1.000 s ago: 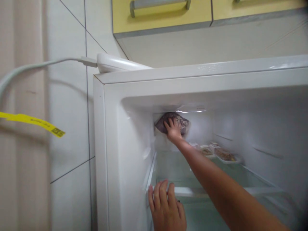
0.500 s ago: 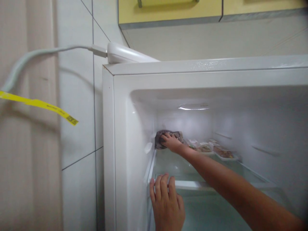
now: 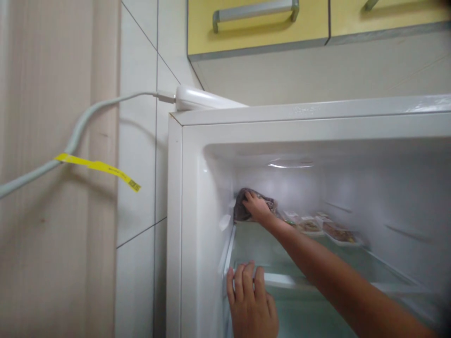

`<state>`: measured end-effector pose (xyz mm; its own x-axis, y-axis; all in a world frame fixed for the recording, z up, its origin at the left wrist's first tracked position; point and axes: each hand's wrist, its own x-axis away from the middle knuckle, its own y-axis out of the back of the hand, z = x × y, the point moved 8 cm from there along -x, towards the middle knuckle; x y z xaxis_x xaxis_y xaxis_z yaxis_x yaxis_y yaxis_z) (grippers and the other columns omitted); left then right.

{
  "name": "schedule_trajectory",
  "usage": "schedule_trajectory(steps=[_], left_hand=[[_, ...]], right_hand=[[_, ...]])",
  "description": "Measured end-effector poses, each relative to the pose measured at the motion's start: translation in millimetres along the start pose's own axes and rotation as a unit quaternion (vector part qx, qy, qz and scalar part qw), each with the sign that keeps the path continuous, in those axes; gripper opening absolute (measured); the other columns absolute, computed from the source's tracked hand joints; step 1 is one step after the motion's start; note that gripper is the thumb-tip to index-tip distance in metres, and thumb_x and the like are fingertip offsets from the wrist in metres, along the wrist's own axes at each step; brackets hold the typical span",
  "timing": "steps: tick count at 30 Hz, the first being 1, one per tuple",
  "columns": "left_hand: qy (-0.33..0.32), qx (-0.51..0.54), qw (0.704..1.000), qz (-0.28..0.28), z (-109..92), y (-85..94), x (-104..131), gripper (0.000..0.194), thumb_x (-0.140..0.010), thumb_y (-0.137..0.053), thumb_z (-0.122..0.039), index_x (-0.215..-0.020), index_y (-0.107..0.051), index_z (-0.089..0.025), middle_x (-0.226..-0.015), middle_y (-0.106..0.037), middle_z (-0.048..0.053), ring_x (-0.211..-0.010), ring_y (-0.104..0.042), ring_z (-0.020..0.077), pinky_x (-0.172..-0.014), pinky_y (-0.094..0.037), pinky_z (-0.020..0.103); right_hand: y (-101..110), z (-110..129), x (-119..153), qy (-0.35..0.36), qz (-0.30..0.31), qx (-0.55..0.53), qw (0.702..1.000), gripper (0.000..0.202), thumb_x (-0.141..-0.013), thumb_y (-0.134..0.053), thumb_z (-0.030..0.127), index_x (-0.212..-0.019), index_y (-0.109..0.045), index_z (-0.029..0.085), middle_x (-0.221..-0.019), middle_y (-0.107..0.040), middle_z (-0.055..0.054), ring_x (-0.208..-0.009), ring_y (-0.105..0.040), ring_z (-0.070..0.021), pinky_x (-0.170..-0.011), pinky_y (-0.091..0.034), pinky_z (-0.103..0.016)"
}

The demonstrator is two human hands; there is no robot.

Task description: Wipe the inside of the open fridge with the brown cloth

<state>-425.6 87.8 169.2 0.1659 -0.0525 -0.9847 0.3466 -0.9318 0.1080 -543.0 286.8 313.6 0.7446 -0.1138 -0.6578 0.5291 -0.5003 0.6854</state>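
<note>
Deep in the refrigerator's back left corner, my right hand (image 3: 258, 207) has its fingers bent over a dark, patterned, crumpled bundle (image 3: 242, 212). Whether it is a cloth or a bag of food I cannot tell. The bundle rests on the upper glass shelf (image 3: 257, 244). At the front left of that shelf, my left hand (image 3: 252, 305) lies with its fingers apart, their tips against the white front rim (image 3: 289, 280). Right of the bundle, packed food trays (image 3: 340, 233) stand along the back of the shelf.
The refrigerator's white frame (image 3: 175, 211) rises at the left. On its top lies a white device (image 3: 206, 99) with a grey cable (image 3: 91, 111) and a yellow tag (image 3: 102, 166). Yellow cabinets (image 3: 253, 33) hang above. A lower glass level (image 3: 299, 312) lies beneath the shelf.
The whole view has shifted a little right and down. My right hand has tilted up slightly on the dark bundle, which bulges more. My left hand stays at the shelf's rim.
</note>
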Motion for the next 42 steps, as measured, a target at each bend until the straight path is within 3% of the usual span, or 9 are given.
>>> schedule_trajectory(steps=[5, 8, 12, 16, 21, 28, 35, 39, 42], left_hand=[[0.002, 0.005, 1.0, -0.006, 0, -0.1, -1, 0.037, -0.075, -0.057, -0.011, -0.11, -0.065, -0.022, -0.115, -0.068, 0.006, -0.116, -0.055, 0.0267, -0.12, -0.024, 0.052], [0.007, 0.009, 1.0, -0.001, 0, -0.1, -1, 0.036, -0.076, -0.056, -0.011, -0.11, -0.065, -0.021, -0.115, -0.068, 0.006, -0.117, -0.055, 0.0267, -0.119, -0.025, 0.053], [-0.001, -0.002, 1.0, 0.003, -2, 0.3, -1, 0.035, -0.077, -0.056, -0.011, -0.109, -0.065, -0.021, -0.116, -0.068, 0.007, -0.117, -0.055, 0.0269, -0.118, -0.028, 0.055], [-0.005, -0.012, 1.0, 0.011, -2, 0.9, -2, 0.035, -0.078, -0.055, -0.012, -0.111, -0.064, -0.021, -0.116, -0.068, 0.007, -0.117, -0.056, 0.027, -0.118, -0.029, 0.055], [-0.003, -0.013, 0.999, 0.03, -2, 0.9, -3, 0.035, -0.081, -0.055, -0.011, -0.113, -0.064, -0.021, -0.116, -0.068, 0.008, -0.118, -0.055, 0.0264, -0.117, -0.029, 0.054], [-0.013, -0.012, 1.0, 0.018, -1, 1.5, -4, 0.032, -0.081, -0.056, -0.013, -0.111, -0.065, -0.021, -0.114, -0.069, 0.008, -0.116, -0.056, 0.0264, -0.117, -0.028, 0.054], [-0.025, -0.019, 0.999, 0.016, -1, 2.2, -4, 0.033, -0.081, -0.056, -0.014, -0.112, -0.065, -0.022, -0.115, -0.069, 0.007, -0.116, -0.056, 0.0265, -0.116, -0.029, 0.054], [-0.026, -0.017, 1.0, 0.006, 0, 0.2, -2, 0.035, -0.078, -0.058, -0.014, -0.111, -0.065, -0.022, -0.115, -0.069, 0.008, -0.117, -0.056, 0.0271, -0.117, -0.029, 0.054], [-0.024, -0.015, 1.0, 0.004, 1, -1.2, -1, 0.036, -0.077, -0.058, -0.014, -0.111, -0.065, -0.022, -0.116, -0.069, 0.008, -0.118, -0.056, 0.0274, -0.117, -0.029, 0.055]], right_hand=[[40, -74, -17, -0.198, -0.068, -0.014, 0.978, 0.041, -0.096, -0.038, 0.017, -0.133, -0.054, 0.015, -0.132, -0.047, -0.022, -0.12, -0.045, -0.035, -0.077, -0.049, -0.036], [47, -86, -20, -0.24, -0.076, -0.024, 0.967, 0.041, -0.096, -0.04, 0.02, -0.134, -0.053, 0.016, -0.132, -0.047, -0.021, -0.118, -0.045, -0.0351, -0.079, -0.048, -0.037], [25, -42, -13, -0.188, -0.056, -0.037, 0.98, 0.041, -0.093, -0.049, 0.023, -0.134, -0.053, 0.022, -0.136, -0.047, -0.018, -0.119, -0.046, -0.0316, -0.084, -0.048, -0.034], [-9, 13, -2, -0.126, -0.007, -0.034, 0.991, 0.043, -0.091, -0.053, 0.019, -0.133, -0.053, 0.014, -0.133, -0.05, -0.023, -0.109, -0.053, -0.0288, -0.083, -0.051, -0.035], [-10, 17, -4, -0.092, 0.014, -0.008, 0.996, 0.037, -0.096, -0.04, 0.017, -0.13, -0.053, 0.014, -0.131, -0.05, -0.025, -0.109, -0.053, -0.0295, -0.076, -0.054, -0.035], [25, -65, -3, -0.115, -0.012, 0.026, 0.993, 0.041, -0.099, -0.035, 0.017, -0.135, -0.052, 0.025, -0.138, -0.047, -0.018, -0.118, -0.047, -0.0294, -0.08, -0.053, -0.034], [45, -177, 77, -0.311, -0.071, 0.043, 0.947, 0.039, -0.099, -0.043, 0.021, -0.136, -0.055, 0.015, -0.137, -0.049, -0.027, -0.118, -0.053, -0.0346, -0.084, -0.054, -0.045], [48, -199, 100, -0.346, -0.096, 0.022, 0.933, 0.031, -0.097, -0.059, 0.039, -0.124, -0.062, 0.026, -0.137, -0.057, -0.011, -0.114, -0.06, -0.0233, -0.095, -0.054, -0.044], [48, -197, 91, -0.358, -0.116, -0.001, 0.927, 0.033, -0.097, -0.06, 0.041, -0.124, -0.062, 0.022, -0.13, -0.06, -0.01, -0.108, -0.063, -0.0214, -0.094, -0.055, -0.044]])
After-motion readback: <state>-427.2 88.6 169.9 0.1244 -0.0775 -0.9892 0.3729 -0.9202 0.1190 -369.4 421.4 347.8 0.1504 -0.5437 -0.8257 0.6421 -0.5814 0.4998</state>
